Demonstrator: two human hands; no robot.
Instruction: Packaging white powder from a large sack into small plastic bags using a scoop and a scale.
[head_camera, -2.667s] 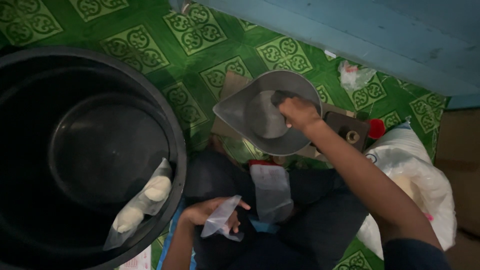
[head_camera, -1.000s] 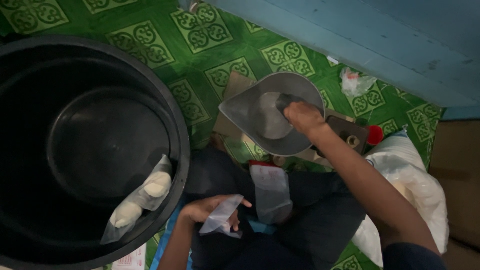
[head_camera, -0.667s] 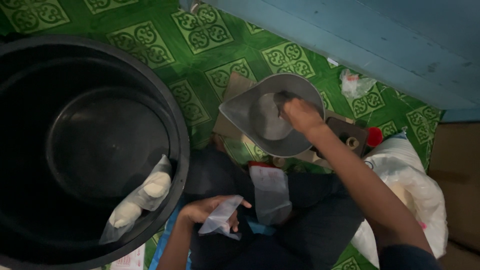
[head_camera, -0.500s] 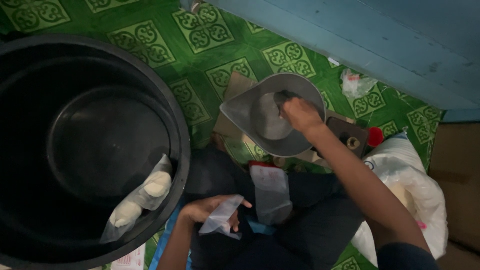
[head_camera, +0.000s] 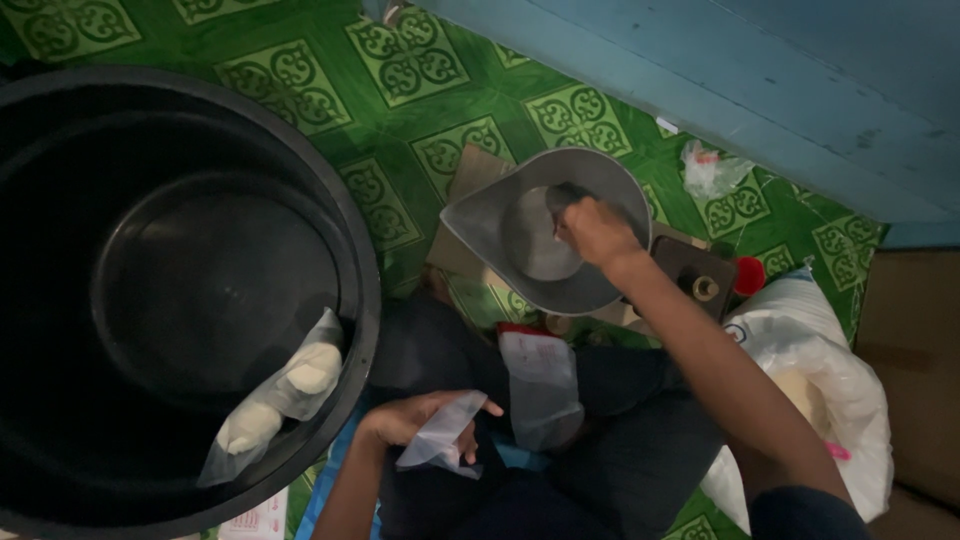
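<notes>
While the fingers of the right hand (head_camera: 598, 232) curl around a small dark object, too dim to identify, that hand works inside the metal scale pan (head_camera: 545, 230), close to its far rim. The pan sits on a dark scale base (head_camera: 695, 275) on the green patterned floor (head_camera: 300, 85), just below a blue wall (head_camera: 760, 80). No material is visible in the pan beyond what the hand holds.

The left hand (head_camera: 410, 420) rests low over the lap, fingers loosely pinching a small clear plastic bag (head_camera: 438, 434) that appears empty and hangs limp. A second flat clear bag (head_camera: 540, 385) lies on the dark trousers between the two arms.

One filled clear bag (head_camera: 275, 395), holding two pale lumps, leans against the inner wall of the large black tub (head_camera: 362, 290) at the left. A large white sack (head_camera: 820, 370) sits under the right forearm.

Judged from this layout, one packet is finished and stowed; the held bag is not yet filled.
</notes>
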